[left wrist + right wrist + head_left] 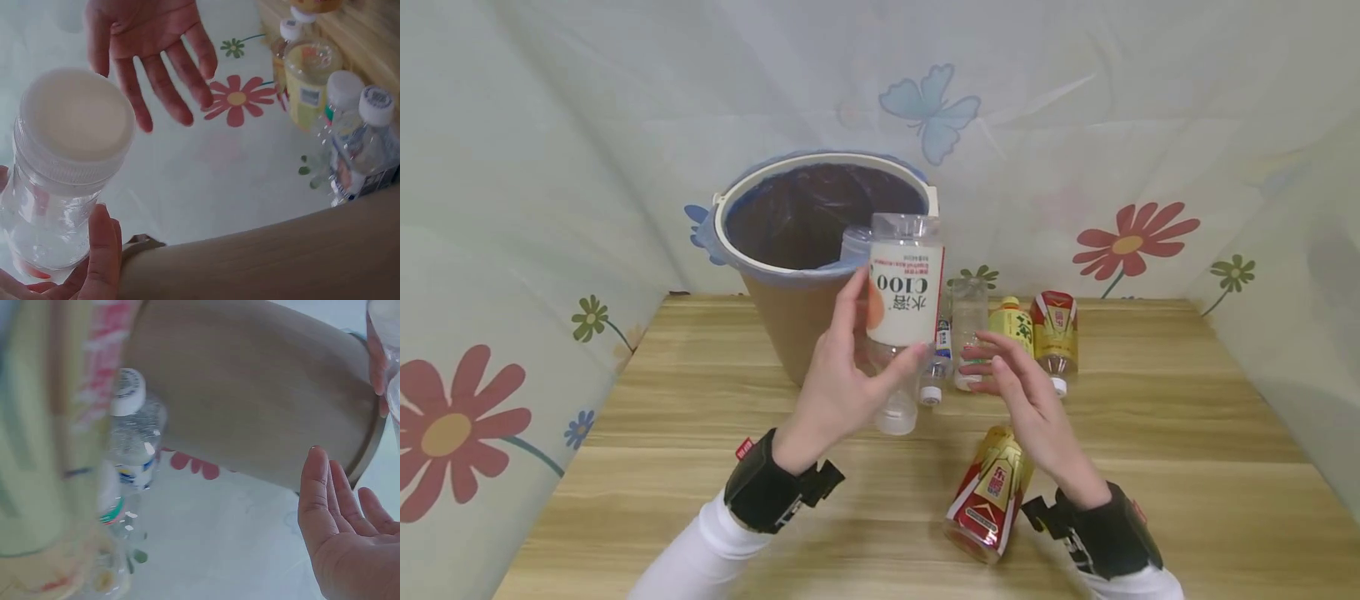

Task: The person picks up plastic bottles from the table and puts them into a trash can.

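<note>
My left hand [842,383] grips a clear plastic bottle [904,292] with a white C100 label, fingers on one side and thumb on the other. The bottle is upside down beside the bin's near right rim, its white cap [78,115] pointing down. To the right of it, my right hand [1033,400] hovers with fingers spread and holds nothing; the left wrist view shows its palm [156,37]. Below the right hand, a red and gold bottle [988,500] lies on the table.
A brown bin [775,325] with a blue liner stands at the back left. To its right are a blue-labelled bottle [942,342], a clear bottle [970,312], a yellow tea bottle [1013,321] and another red and gold bottle [1054,321]. A flowered sheet [1037,167] hangs behind.
</note>
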A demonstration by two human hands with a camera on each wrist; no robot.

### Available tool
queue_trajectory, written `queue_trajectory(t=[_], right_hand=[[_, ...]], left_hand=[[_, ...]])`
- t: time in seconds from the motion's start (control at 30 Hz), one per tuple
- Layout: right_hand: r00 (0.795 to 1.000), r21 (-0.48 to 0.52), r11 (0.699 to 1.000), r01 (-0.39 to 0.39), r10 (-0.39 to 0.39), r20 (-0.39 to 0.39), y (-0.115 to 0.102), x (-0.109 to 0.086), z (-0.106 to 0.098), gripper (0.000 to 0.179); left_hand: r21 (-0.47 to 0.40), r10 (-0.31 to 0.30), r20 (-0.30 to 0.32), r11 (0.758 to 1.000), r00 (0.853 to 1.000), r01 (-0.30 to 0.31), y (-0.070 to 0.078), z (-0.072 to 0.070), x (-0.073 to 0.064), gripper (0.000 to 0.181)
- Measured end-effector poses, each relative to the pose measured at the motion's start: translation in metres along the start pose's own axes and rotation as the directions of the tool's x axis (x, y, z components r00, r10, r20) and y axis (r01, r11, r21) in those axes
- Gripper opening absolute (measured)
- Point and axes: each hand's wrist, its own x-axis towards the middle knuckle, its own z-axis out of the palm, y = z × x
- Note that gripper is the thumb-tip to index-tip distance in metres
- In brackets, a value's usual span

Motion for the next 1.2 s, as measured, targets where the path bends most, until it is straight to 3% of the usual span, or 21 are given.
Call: queue_trajectory(t=[0.13,0.37,0.47,0.57,0.7,0.83,0.9,1.03,1.2], right_hand=[[1.0,0.029,0.999,0.018,-0.018,0.005,-0.006,0.006,0.001,0.035],[0.999,0.031,0.999,0.029,-0.03,0.03,-0.01,0.01,0.006,0.035],[0.999,0.027,0.999,0.035,-0.036,0.032,-0.009,0.01,0.007,0.035],[0.999,0.022,0.999,0.039,-0.04,0.033,-0.008,0.01,0.007,0.035],[0.998,0.023,0.999,0.041,-0.042,0.04,-0.006,0.01,0.007,0.036],[0.998,0.012,0.999,0.033,-0.033,0.053,-0.004,0.008,0.008,0.036],[0.998,-0.002,1.0,0.027,-0.027,0.056,-0.003,0.008,0.008,0.035],[0.998,-0.037,0.999,0.02,-0.018,0.062,0.0,0.006,0.008,0.034],[0.996,-0.061,0.997,0.038,-0.033,0.081,0.002,0.006,0.009,0.035]], left_hand=[[0.031,0.001,-0.001,1.0,1.0,-0.001,0.016,-0.023,0.027,0.083],[0.004,-0.082,-0.038,0.997,0.996,0.082,0.043,-0.06,0.075,0.079],[0.056,-0.079,-0.073,0.995,0.994,0.083,0.05,-0.074,0.092,0.081],[0.183,-0.067,-0.115,0.979,0.991,0.087,0.048,-0.087,0.11,0.085],[0.339,-0.076,-0.166,0.932,0.983,0.129,0.033,-0.101,0.13,0.089],[0.422,-0.13,-0.156,0.888,0.979,0.185,0.014,-0.111,0.14,0.088],[0.462,-0.156,-0.13,0.864,0.979,0.199,0.005,-0.115,0.141,0.088],[0.57,-0.211,-0.075,0.793,0.975,0.215,-0.009,-0.12,0.139,0.089],[0.66,-0.321,-0.046,0.701,0.946,0.271,-0.019,-0.124,0.133,0.094]])
